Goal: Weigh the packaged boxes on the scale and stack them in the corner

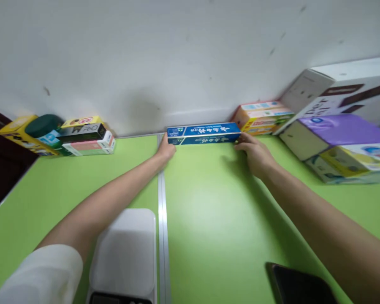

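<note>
A long blue toothpaste box [204,133] lies lengthwise against the wall at the back of the green table. My left hand [166,148] is closed around the box's left end. At the opposite end, my right hand [253,153] pinches the box between thumb and fingers. Close beyond my right hand stand orange and yellow boxes [262,117]. A white kitchen scale [125,253] with a bare platform sits below my left forearm.
Along the wall at left are a yellow box [17,133], a dark green-lidded jar [46,128] and several small stacked boxes [88,137]. At right stand a big white box [319,88] and a purple-topped pack [348,131]. A dark phone [299,285] lies near the front edge.
</note>
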The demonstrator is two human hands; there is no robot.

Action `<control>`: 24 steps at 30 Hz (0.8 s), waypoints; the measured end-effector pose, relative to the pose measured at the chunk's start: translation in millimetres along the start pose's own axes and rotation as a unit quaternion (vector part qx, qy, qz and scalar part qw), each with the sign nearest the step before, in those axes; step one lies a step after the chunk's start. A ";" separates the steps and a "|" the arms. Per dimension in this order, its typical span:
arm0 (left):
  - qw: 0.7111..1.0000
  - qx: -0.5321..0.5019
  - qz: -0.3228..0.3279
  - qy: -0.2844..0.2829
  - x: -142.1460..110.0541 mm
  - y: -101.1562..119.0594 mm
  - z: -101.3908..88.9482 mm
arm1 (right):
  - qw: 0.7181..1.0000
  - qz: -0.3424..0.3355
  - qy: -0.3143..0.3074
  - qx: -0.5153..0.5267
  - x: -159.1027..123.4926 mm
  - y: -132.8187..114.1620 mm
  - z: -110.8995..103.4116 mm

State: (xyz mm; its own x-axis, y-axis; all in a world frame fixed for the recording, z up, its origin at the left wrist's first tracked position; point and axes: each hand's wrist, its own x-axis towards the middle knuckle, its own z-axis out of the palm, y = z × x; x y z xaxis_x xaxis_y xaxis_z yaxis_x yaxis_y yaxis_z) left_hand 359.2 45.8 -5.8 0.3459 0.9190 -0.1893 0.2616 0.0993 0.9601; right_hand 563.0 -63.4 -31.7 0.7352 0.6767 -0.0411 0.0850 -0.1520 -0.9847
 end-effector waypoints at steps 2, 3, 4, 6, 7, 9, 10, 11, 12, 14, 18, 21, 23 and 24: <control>1.000 0.006 -0.007 -0.002 -13.2 0.2 -9.6 | 0.999 0.023 -0.011 0.034 -16.2 -4.8 1.1; 1.000 0.007 -0.010 -0.004 -21.5 0.3 -15.1 | 0.998 0.035 -0.013 0.050 -26.9 -7.7 1.7; 1.000 0.007 -0.011 -0.007 -30.8 0.6 -21.2 | 0.997 0.048 -0.013 0.062 -39.0 -11.2 2.1; 1.000 0.002 -0.012 -0.019 -52.2 2.9 -35.3 | 0.993 0.080 -0.015 0.085 -65.9 -20.2 2.3; 1.000 -0.001 -0.012 -0.026 -64.4 5.4 -44.0 | 0.991 0.096 -0.017 0.094 -80.2 -26.0 2.0; 0.999 -0.010 -0.005 -0.041 -92.6 13.3 -66.0 | 0.987 0.122 -0.026 0.103 -110.5 -39.4 0.6; 0.999 -0.016 0.002 -0.050 -108.9 18.1 -80.0 | 0.986 0.128 -0.032 0.104 -126.8 -46.3 -0.4; 0.998 -0.022 0.007 -0.057 -126.8 22.8 -95.9 | 0.986 0.128 -0.041 0.102 -144.3 -52.7 -1.2; 0.998 -0.025 0.008 -0.062 -146.0 26.4 -113.4 | 0.986 0.126 -0.052 0.101 -162.9 -57.9 -1.8; 0.998 -0.018 -0.017 -0.056 -186.8 28.0 -150.9 | 0.985 0.116 -0.089 0.097 -203.8 -63.3 -1.9; 0.992 0.014 -0.125 -0.021 -261.0 0.3 -213.4 | 0.978 0.101 -0.170 0.063 -285.3 -51.5 5.2; 0.987 -0.007 -0.160 0.026 -295.9 -31.6 -234.5 | 0.974 0.077 -0.208 0.050 -326.9 -33.2 14.6; 0.986 -0.024 -0.162 0.040 -308.2 -46.4 -238.7 | 0.972 0.063 -0.219 0.055 -342.4 -22.8 20.2; 0.986 -0.032 -0.160 0.043 -311.7 -51.0 -239.2 | 0.972 0.060 -0.219 0.058 -347.5 -18.6 22.3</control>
State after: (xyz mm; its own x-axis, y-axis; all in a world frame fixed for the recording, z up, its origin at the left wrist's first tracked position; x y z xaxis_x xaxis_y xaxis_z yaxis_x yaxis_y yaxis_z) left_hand 22.5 -154.5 53.5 0.1770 0.8649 -0.4698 0.2876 0.4110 0.8651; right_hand 291.0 -279.7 -2.9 0.3756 0.9049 -0.2002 -0.0788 -0.1840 -0.9798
